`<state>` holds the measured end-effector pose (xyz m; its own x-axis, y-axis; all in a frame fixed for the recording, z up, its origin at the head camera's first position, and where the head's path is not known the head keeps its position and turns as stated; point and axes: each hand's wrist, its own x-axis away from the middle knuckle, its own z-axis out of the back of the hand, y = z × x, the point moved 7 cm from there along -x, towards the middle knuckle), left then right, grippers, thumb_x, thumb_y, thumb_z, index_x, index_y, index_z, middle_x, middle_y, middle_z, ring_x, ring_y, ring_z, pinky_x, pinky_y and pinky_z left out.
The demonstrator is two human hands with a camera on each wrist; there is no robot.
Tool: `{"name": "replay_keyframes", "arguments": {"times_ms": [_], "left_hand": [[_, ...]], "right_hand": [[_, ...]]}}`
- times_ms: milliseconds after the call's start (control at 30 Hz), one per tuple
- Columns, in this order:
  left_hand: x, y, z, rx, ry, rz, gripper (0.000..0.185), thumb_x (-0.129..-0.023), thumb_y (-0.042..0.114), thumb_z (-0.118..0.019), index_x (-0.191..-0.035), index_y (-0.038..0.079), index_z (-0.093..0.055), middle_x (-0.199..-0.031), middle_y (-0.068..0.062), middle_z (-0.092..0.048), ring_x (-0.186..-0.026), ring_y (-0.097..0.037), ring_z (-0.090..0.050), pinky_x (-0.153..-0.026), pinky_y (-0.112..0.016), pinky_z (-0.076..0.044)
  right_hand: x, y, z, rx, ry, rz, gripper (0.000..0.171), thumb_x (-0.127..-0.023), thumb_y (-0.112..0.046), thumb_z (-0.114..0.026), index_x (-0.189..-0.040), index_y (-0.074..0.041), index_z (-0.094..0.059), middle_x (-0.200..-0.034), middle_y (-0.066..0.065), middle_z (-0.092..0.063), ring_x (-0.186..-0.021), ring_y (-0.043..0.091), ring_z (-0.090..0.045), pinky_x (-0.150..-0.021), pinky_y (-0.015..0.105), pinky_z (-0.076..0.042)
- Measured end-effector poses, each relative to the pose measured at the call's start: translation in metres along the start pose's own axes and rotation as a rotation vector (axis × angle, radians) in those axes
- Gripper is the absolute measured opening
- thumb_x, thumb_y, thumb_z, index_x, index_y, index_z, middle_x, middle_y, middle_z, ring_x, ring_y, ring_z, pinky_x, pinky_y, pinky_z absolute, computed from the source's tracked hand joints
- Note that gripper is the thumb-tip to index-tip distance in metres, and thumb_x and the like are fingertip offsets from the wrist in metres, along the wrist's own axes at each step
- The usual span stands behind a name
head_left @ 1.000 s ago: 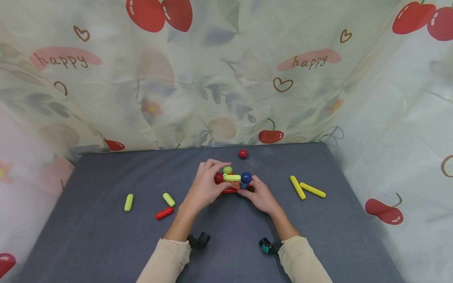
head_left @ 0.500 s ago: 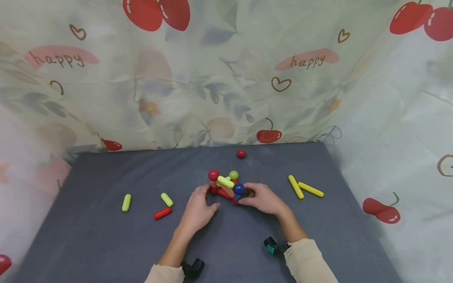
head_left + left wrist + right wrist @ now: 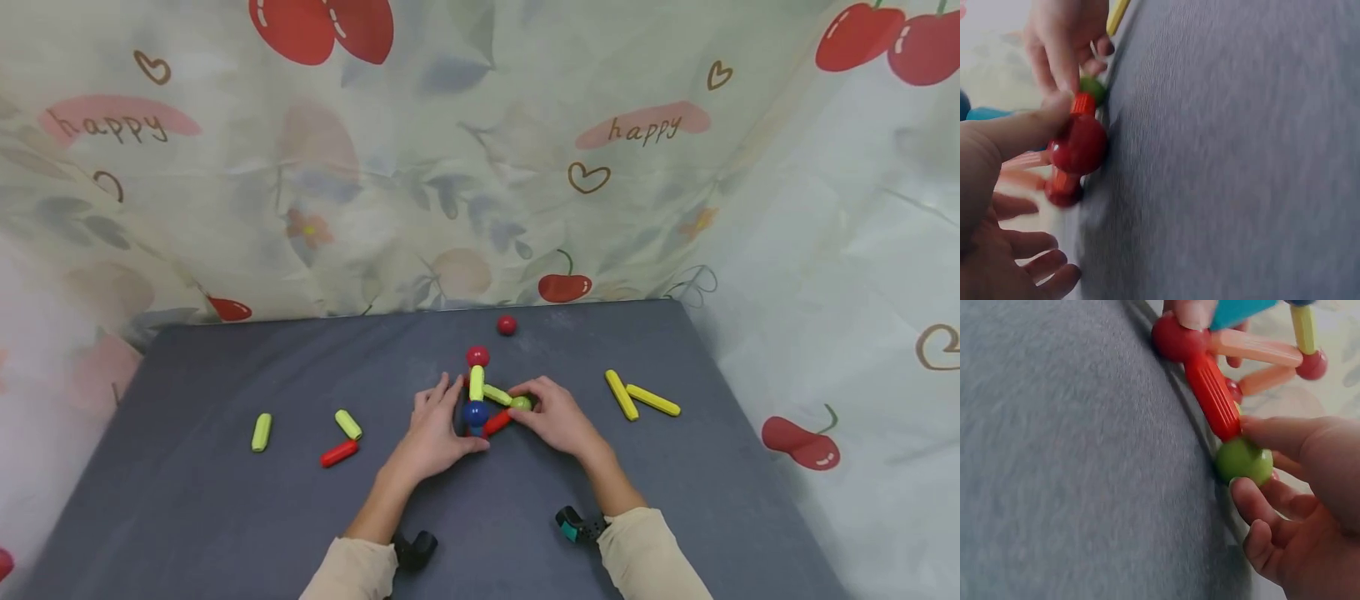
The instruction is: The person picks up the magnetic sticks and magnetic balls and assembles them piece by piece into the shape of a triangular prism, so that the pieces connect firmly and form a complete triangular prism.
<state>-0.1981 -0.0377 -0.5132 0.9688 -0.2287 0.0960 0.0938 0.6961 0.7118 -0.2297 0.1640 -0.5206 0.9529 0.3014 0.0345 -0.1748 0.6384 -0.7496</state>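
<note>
A small frame of magnetic sticks and balls (image 3: 483, 400) stands on the grey table (image 3: 225, 367) between my hands. It has a red ball (image 3: 477, 357) on top, a blue ball (image 3: 474, 412), a green ball (image 3: 521, 403) and a red stick (image 3: 497, 422) at its base. My left hand (image 3: 450, 417) lies beside it with relaxed fingers, its thumb (image 3: 1035, 125) pressing a red base ball (image 3: 1079, 145). My right hand (image 3: 536, 404) pinches the green ball (image 3: 1244, 461) at the end of the red stick (image 3: 1213, 397).
A loose red ball (image 3: 507, 325) lies near the table's back edge. Two yellow sticks (image 3: 637, 397) lie to the right. Two green sticks (image 3: 261, 432) (image 3: 348, 423) and a red stick (image 3: 339, 453) lie to the left. A printed curtain (image 3: 450, 167) surrounds the table.
The frame has been turned and set down: the red ball now points away and the blue ball faces me. My left hand came off its top to its left side.
</note>
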Motion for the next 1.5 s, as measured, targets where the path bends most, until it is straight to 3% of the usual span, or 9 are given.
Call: {"name": "replay_keyframes", "arguments": {"times_ms": [133,300,467,600,733,867,1033,1200,1500], "left_hand": [[0.0,-0.01,0.013,-0.019,0.047,0.029,0.084,-0.08,0.037,-0.088,-0.151,0.017,-0.05,-0.163,-0.012,-0.038,-0.139,-0.034,-0.033,-0.112,-0.056,-0.039],[-0.008,-0.018,0.032,-0.08,0.198,0.067,0.047,-0.086,0.029,-0.084,-0.127,0.01,-0.07,-0.122,-0.011,-0.066,-0.116,-0.032,-0.051,-0.098,-0.049,-0.047],[-0.02,-0.019,0.035,-0.081,0.27,0.078,0.031,-0.09,0.024,-0.079,-0.118,0.012,-0.075,-0.112,-0.009,-0.073,-0.107,-0.031,-0.063,-0.094,-0.048,-0.051],[-0.017,-0.019,0.04,-0.035,0.268,0.069,0.031,-0.092,0.022,-0.077,-0.122,0.015,-0.074,-0.116,-0.008,-0.073,-0.106,-0.028,-0.064,-0.092,-0.046,-0.052],[0.001,-0.026,0.064,-0.016,0.27,0.068,0.032,-0.095,0.022,-0.073,-0.126,0.016,-0.072,-0.121,-0.008,-0.07,-0.108,-0.027,-0.062,-0.092,-0.047,-0.052],[0.025,-0.05,0.097,-0.06,0.288,0.108,0.034,-0.098,0.015,-0.068,-0.132,0.014,-0.067,-0.128,-0.011,-0.067,-0.116,-0.03,-0.058,-0.095,-0.051,-0.049],[0.045,-0.082,0.119,-0.099,0.214,0.183,0.046,-0.095,-0.002,-0.055,-0.138,0.012,-0.062,-0.138,-0.016,-0.062,-0.13,-0.038,-0.049,-0.104,-0.058,-0.044],[0.047,-0.096,0.121,-0.15,0.158,0.176,0.051,-0.09,-0.011,-0.049,-0.132,0.011,-0.067,-0.139,-0.019,-0.062,-0.134,-0.044,-0.046,-0.108,-0.062,-0.041],[0.034,-0.097,0.111,-0.302,0.193,0.1,0.03,-0.088,-0.001,-0.074,-0.114,0.012,-0.079,-0.118,-0.014,-0.072,-0.111,-0.04,-0.06,-0.096,-0.058,-0.049]], "right_hand": [[0.007,0.003,-0.001,-0.028,-0.018,-0.04,0.026,-0.091,-0.037,-0.077,-0.111,-0.021,-0.075,-0.094,-0.004,-0.07,-0.071,0.011,-0.057,-0.064,0.023,-0.048],[0.01,0.0,-0.004,-0.07,-0.091,-0.015,0.02,-0.093,-0.038,-0.074,-0.107,-0.023,-0.077,-0.088,-0.007,-0.074,-0.072,0.009,-0.063,-0.067,0.022,-0.051],[-0.002,0.0,0.005,-0.057,0.063,-0.016,0.027,-0.095,-0.035,-0.073,-0.116,-0.019,-0.073,-0.098,-0.001,-0.072,-0.076,0.011,-0.061,-0.068,0.026,-0.051],[-0.02,-0.003,0.004,-0.011,0.122,0.026,0.033,-0.097,-0.033,-0.071,-0.125,-0.016,-0.067,-0.112,0.003,-0.067,-0.087,0.014,-0.06,-0.077,0.031,-0.05],[-0.035,-0.004,-0.002,0.019,0.121,0.082,0.017,-0.097,-0.027,-0.072,-0.108,-0.014,-0.07,-0.104,0.004,-0.068,-0.087,0.018,-0.059,-0.078,0.033,-0.047],[-0.045,-0.004,-0.007,0.015,0.147,0.084,0.012,-0.095,-0.025,-0.073,-0.1,-0.014,-0.07,-0.101,0.003,-0.071,-0.085,0.018,-0.06,-0.078,0.033,-0.048],[-0.054,-0.01,-0.014,0.011,0.181,0.061,0.017,-0.095,-0.028,-0.074,-0.104,-0.013,-0.071,-0.106,0.006,-0.072,-0.092,0.022,-0.063,-0.083,0.037,-0.05],[-0.062,-0.011,-0.019,0.003,0.185,0.033,0.018,-0.095,-0.03,-0.074,-0.103,-0.014,-0.07,-0.109,0.005,-0.072,-0.098,0.024,-0.065,-0.088,0.039,-0.052],[-0.063,-0.014,-0.021,-0.026,0.198,0.053,0.017,-0.093,-0.031,-0.075,-0.102,-0.017,-0.07,-0.113,0.004,-0.072,-0.1,0.023,-0.065,-0.089,0.04,-0.052]]}}
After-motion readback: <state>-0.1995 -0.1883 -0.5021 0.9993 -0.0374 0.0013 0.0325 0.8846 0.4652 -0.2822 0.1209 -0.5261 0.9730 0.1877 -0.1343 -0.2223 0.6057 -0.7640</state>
